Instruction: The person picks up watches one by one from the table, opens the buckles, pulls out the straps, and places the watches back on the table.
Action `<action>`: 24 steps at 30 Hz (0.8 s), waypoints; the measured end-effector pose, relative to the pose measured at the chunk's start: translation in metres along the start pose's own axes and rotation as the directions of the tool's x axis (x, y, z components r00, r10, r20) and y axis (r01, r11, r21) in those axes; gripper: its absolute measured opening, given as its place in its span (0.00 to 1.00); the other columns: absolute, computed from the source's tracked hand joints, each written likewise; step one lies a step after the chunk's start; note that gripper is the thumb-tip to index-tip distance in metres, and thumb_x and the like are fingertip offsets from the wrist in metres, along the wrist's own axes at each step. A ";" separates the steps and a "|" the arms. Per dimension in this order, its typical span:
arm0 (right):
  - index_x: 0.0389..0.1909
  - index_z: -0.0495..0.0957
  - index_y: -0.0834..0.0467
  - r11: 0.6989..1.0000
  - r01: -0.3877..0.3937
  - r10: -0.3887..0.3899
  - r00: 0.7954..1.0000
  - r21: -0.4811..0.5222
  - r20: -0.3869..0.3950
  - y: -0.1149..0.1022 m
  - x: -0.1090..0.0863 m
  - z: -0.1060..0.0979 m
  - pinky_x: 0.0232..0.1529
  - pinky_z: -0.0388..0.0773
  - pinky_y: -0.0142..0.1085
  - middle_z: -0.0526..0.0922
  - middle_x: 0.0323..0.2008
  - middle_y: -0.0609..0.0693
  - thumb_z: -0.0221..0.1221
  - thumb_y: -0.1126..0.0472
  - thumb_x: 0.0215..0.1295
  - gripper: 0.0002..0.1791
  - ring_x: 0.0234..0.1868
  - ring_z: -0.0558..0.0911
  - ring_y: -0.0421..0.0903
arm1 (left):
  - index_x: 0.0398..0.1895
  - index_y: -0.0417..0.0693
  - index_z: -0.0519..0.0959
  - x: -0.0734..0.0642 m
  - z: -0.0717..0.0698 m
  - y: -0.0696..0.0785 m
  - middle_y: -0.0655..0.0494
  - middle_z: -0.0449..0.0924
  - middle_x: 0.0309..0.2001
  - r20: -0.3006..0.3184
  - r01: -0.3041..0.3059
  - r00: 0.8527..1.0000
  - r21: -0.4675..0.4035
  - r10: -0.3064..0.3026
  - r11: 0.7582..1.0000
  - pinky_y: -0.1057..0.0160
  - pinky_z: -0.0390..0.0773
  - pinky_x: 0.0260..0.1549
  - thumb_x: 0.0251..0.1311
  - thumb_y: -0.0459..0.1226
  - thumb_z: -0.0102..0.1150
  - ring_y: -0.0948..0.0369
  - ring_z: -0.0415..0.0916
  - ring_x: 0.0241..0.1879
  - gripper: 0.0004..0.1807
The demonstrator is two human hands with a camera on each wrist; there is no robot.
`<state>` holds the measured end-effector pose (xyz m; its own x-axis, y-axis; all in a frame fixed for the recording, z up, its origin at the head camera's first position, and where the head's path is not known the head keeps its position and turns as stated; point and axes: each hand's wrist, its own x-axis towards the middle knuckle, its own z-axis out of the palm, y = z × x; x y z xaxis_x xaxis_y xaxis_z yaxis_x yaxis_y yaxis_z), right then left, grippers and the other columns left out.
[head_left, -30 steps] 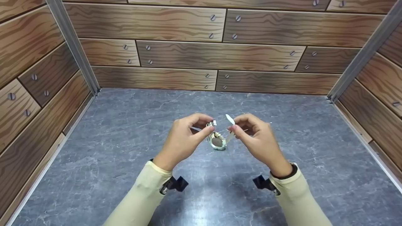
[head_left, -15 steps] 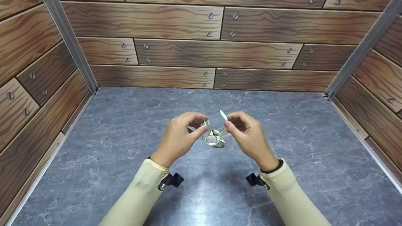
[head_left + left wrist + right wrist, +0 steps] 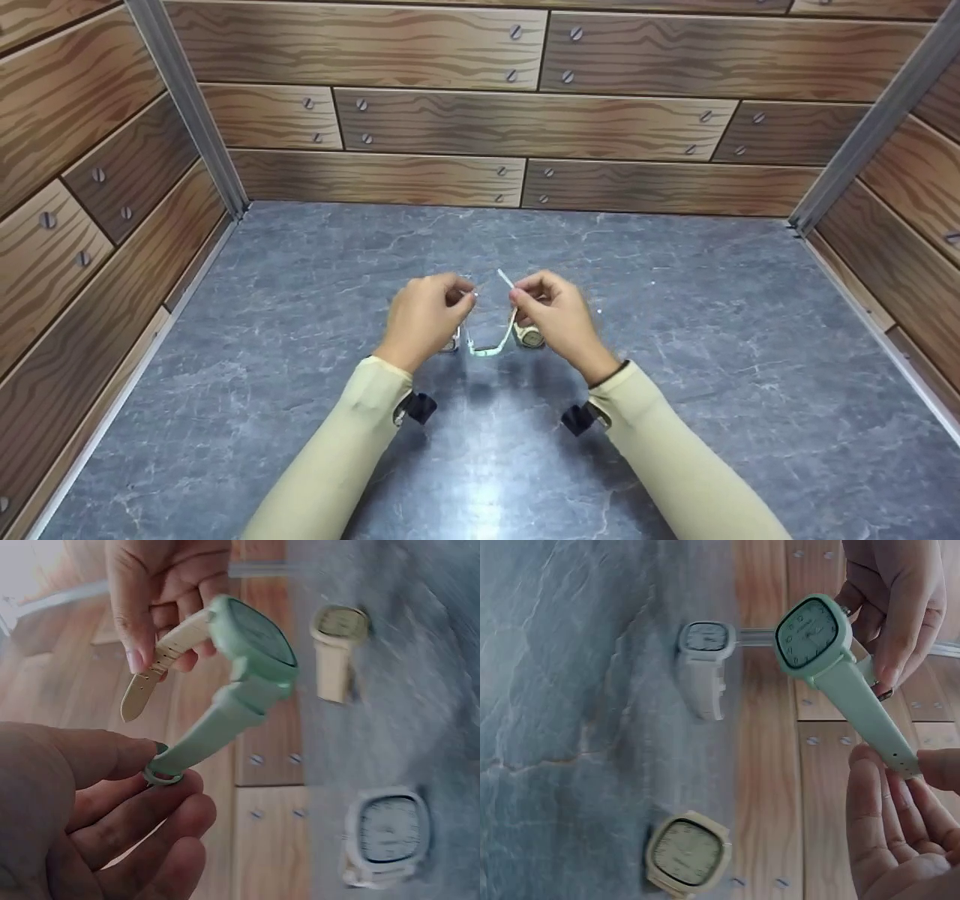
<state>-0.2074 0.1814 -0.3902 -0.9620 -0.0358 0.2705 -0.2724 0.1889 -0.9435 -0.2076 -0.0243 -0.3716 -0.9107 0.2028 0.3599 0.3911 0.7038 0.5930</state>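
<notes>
A mint-green wristwatch (image 3: 487, 351) hangs in a U between both hands above the table. My left hand (image 3: 424, 319) pinches its buckle end between thumb and fingers. The right hand (image 3: 553, 311) pinches the free end of the strap, the one with the holes, and its tip sticks up past the fingers. In the right wrist view the green dial (image 3: 808, 634) faces the camera; the strap's inner side (image 3: 184, 637) looks cream in the left wrist view. A white watch (image 3: 388, 834) lies on the table beside my left hand, partly hidden in the head view. By the right hand lies a beige watch (image 3: 530, 337).
The grey marbled tabletop (image 3: 315, 450) spreads around the hands. Wood-patterned panels (image 3: 435, 124) wall it at the back and both sides, with metal posts (image 3: 187, 105) at the back corners. A small wrist camera (image 3: 421, 407) sits on each sleeve.
Both hands have shifted left, the right one more, so they are closer together. The green watch's strap now hangs in a clear U, and the white and beige watches show on either side.
</notes>
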 end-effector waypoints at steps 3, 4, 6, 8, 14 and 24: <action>0.36 0.81 0.69 0.997 -0.020 0.021 1.000 -0.077 0.016 0.007 0.007 0.006 0.27 0.86 0.38 0.83 0.28 0.53 0.64 0.71 0.68 0.03 0.23 0.83 0.42 | 0.36 0.54 0.89 0.006 0.007 -0.008 0.63 0.88 0.30 -0.005 0.052 0.999 0.007 -0.052 0.999 0.55 0.81 0.34 0.63 0.42 0.69 0.63 0.82 0.29 0.04; 0.35 0.82 0.68 0.993 -0.019 0.022 1.000 -0.114 0.021 0.009 0.009 0.007 0.26 0.85 0.36 0.83 0.27 0.52 0.65 0.71 0.68 0.03 0.22 0.82 0.41 | 0.35 0.54 0.89 0.008 0.010 -0.009 0.64 0.87 0.29 -0.001 0.062 0.998 0.016 -0.062 0.998 0.55 0.81 0.33 0.63 0.42 0.69 0.62 0.82 0.29 0.04; 0.32 0.82 0.65 0.979 -0.010 0.014 1.000 -0.206 0.022 0.013 0.014 0.010 0.24 0.83 0.32 0.83 0.25 0.51 0.65 0.69 0.67 0.04 0.21 0.81 0.40 | 0.33 0.54 0.88 0.012 0.014 -0.011 0.63 0.87 0.29 0.015 0.067 0.998 0.042 -0.068 0.997 0.55 0.81 0.31 0.62 0.42 0.69 0.62 0.82 0.29 0.04; 0.30 0.83 0.62 0.953 0.008 -0.001 1.000 -0.302 0.023 0.017 0.018 0.012 0.24 0.80 0.30 0.83 0.24 0.49 0.66 0.68 0.67 0.05 0.21 0.80 0.40 | 0.32 0.54 0.88 0.016 0.018 -0.012 0.63 0.86 0.28 0.037 0.058 0.997 0.067 -0.061 0.996 0.56 0.80 0.30 0.62 0.42 0.68 0.61 0.81 0.28 0.04; 0.30 0.84 0.56 0.832 0.036 -0.017 0.999 -0.554 0.039 0.024 0.027 0.016 0.30 0.76 0.35 0.84 0.25 0.46 0.66 0.62 0.67 0.05 0.25 0.79 0.41 | 0.29 0.52 0.88 0.029 0.033 -0.017 0.60 0.85 0.27 0.112 0.061 0.991 0.110 -0.074 0.992 0.56 0.79 0.28 0.62 0.38 0.66 0.60 0.78 0.25 0.05; 0.31 0.86 0.54 0.627 0.041 -0.009 0.999 -0.778 0.045 0.036 0.040 0.019 0.57 0.68 0.53 0.88 0.30 0.49 0.65 0.59 0.67 0.06 0.37 0.85 0.54 | 0.30 0.51 0.90 0.045 0.052 -0.031 0.58 0.89 0.32 0.153 0.096 0.981 0.141 -0.117 0.985 0.51 0.82 0.35 0.64 0.42 0.70 0.55 0.83 0.32 0.07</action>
<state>-0.2556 0.1678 -0.4167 -0.9593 -0.0813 0.2705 -0.1964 0.8802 -0.4321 -0.2679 -0.0017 -0.4112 -0.9598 0.2205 0.1739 0.2795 0.8091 0.5170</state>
